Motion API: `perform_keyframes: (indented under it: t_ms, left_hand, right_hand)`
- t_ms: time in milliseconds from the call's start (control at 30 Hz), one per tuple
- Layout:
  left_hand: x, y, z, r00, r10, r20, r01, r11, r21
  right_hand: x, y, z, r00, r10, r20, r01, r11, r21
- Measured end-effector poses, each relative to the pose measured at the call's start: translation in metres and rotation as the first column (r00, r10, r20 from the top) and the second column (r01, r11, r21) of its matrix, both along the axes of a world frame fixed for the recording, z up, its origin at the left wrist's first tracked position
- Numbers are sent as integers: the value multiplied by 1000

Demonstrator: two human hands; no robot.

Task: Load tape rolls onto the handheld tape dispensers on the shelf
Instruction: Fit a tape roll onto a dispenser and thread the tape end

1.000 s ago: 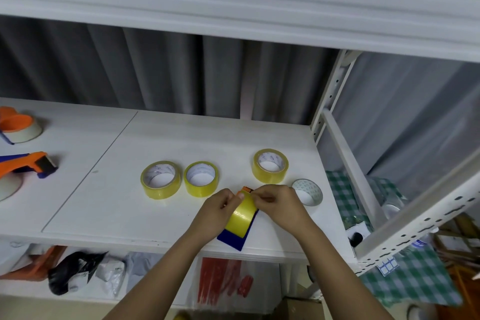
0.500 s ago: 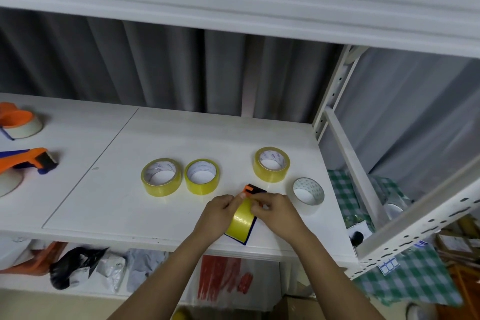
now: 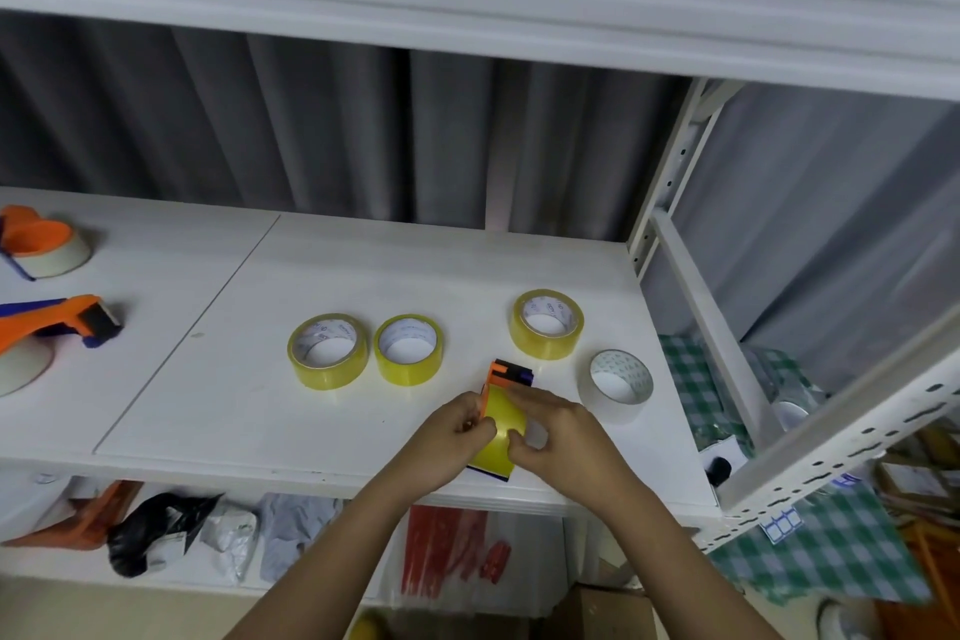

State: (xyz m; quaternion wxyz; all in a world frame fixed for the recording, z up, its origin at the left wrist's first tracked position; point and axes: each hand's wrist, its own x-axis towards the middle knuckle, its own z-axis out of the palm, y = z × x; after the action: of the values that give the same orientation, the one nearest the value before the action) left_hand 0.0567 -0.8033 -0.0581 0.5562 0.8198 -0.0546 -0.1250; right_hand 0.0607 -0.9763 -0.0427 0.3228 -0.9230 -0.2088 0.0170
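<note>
Change since a second ago: both hands have drawn slightly toward the shelf's front edge with the dispenser, and the fingers have closed tighter over the roll.

Yellow tape roll [image 3: 500, 434]: glossy, translucent, standing on edge, mounted on the handheld dispenser [image 3: 511, 373], an orange and dark blue plastic frame whose head points toward the back. Both sit at the front of the white shelf [image 3: 363, 270], right of centre.

Left hand [image 3: 451, 437]: fingers curled, pinching the roll's left side, forearm reaching in from below.

Right hand [image 3: 558, 437]: fingers and thumb curled round the roll's right side, knuckles up.

Spare rolls, lying flat, hollow cores up: two yellow rolls [image 3: 328, 351] [image 3: 409, 349] touching or nearly so, left of the hands; third yellow roll [image 3: 546, 324] behind the dispenser; white roll [image 3: 621, 384] near the right hand.

Far left: two orange dispensers [image 3: 57, 322] [image 3: 39, 242] carrying pale rolls.

Backdrop: grey pleated curtain [image 3: 311, 130], matte fabric. Shelf surface is smooth and white, with a seam running diagonally.
</note>
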Motion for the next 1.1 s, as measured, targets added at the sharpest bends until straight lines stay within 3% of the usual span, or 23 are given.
perform_keyframes:
  t_ms: [433,733,900,1100]
  left_hand:
    - [0,0,-1,1000,-20,19,20,1000,11]
    - [-2,0,1,999,-25,21,25,1000,-1]
    - [-1,-1,2,998,-13,54,12,1000,14]
    - [0,-2,0,998,-4,67,2,1000,25]
  right_hand:
    - [-9,2,-9,999,41,15,-38,980,-194]
    - [4,-3,-2,998,41,39,-34,985,-169]
    - [7,-8,1,996,34,-77,-38,998,-45]
    - [6,-7,-4,998,59,-14,-60,990,-130]
